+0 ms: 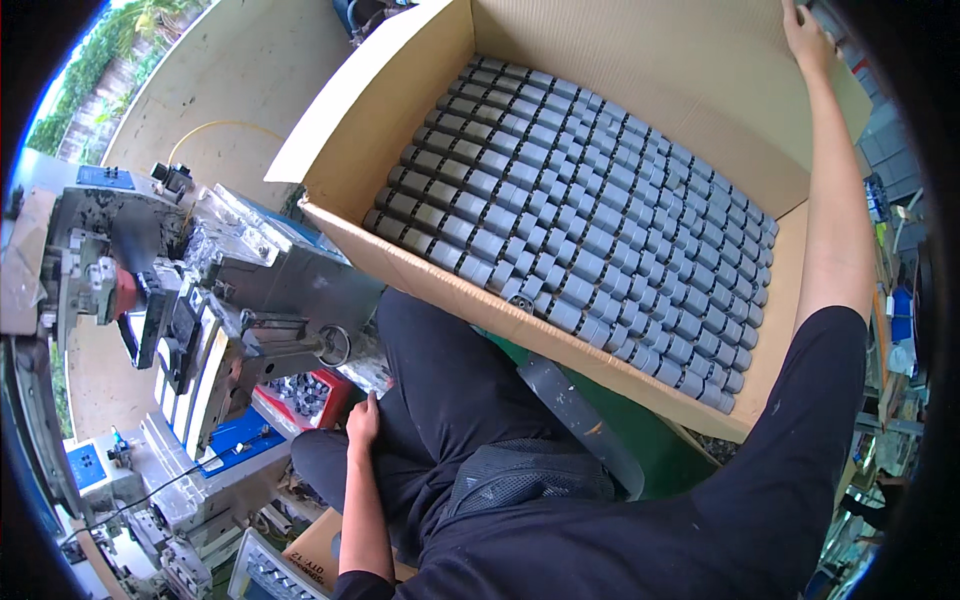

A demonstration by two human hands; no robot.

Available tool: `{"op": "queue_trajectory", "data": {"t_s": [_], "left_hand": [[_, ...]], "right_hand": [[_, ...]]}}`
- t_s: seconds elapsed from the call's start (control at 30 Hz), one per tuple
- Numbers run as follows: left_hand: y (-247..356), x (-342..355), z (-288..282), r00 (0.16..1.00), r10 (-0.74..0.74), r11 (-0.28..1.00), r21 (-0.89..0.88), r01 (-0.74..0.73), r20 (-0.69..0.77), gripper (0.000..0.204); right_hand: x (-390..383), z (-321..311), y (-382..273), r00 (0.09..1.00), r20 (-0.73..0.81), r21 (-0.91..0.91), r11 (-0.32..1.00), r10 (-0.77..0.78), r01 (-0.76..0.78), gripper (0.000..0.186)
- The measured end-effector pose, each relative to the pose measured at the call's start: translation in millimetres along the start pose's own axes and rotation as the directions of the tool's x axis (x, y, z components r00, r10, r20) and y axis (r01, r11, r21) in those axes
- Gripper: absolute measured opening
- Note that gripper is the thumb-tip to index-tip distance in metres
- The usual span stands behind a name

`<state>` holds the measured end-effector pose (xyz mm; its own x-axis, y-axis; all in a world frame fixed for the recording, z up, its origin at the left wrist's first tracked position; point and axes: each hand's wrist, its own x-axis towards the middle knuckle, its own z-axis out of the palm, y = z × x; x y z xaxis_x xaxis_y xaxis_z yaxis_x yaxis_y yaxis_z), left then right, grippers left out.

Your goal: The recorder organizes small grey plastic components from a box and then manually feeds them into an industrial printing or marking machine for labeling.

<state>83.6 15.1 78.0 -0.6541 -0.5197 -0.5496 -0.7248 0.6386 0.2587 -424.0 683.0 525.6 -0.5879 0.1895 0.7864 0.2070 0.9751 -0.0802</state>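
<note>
Showing rows of short grey cylindrical parts (pixel 580 225) packed side by side in an open cardboard box (pixel 620 60), in front of the seated person and toward the right. The rows run aslant across the view, with narrow dark gaps between parts; one part at the near edge shows a hollow, dark end. The box's left flap (pixel 385 95) leans outward, pale along its outer portion.

The right hand (pixel 812 42) is raised at the far right corner of the box, against the upright cardboard; its fingertips run to the picture's edge, so whether they grasp the cardboard cannot be told. The left hand (pixel 364 422) lies well apart from the box, beside the person's dark trousers (pixel 440 370), fingers partly curled; whether it encloses anything cannot be told.

Just beyond the left hand stands a red bin (pixel 342 396) containing small grey pieces. Farther left is a machine tool (pixel 290 275) with a round handwheel (pixel 333 346). A green surface (pixel 655 440) shows below the box's near wall. At the lower edge lies a second piece of cardboard (pixel 318 548); at upper left, greenery (pixel 60 125) is visible outdoors.
</note>
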Motion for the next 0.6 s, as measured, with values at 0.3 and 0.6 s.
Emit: {"op": "queue_trajectory", "data": {"t_s": [0.3, 0.6], "left_hand": [[-8, 7, -2, 0.996, -0.001, 1.000, -0.026, 0.003, 0.090, 0.071], [-63, 61, 30, 0.983, 0.060, 0.982, -0.185, -0.026, 0.176, 0.081]], "right_hand": [[-10, -15, 28, 0.972, -0.111, -0.272, 0.947, -0.205, 0.169, 0.058], [-103, -149, -36, 0.931, -0.145, -0.061, 0.942, -0.335, 0.329, 0.067]]}}
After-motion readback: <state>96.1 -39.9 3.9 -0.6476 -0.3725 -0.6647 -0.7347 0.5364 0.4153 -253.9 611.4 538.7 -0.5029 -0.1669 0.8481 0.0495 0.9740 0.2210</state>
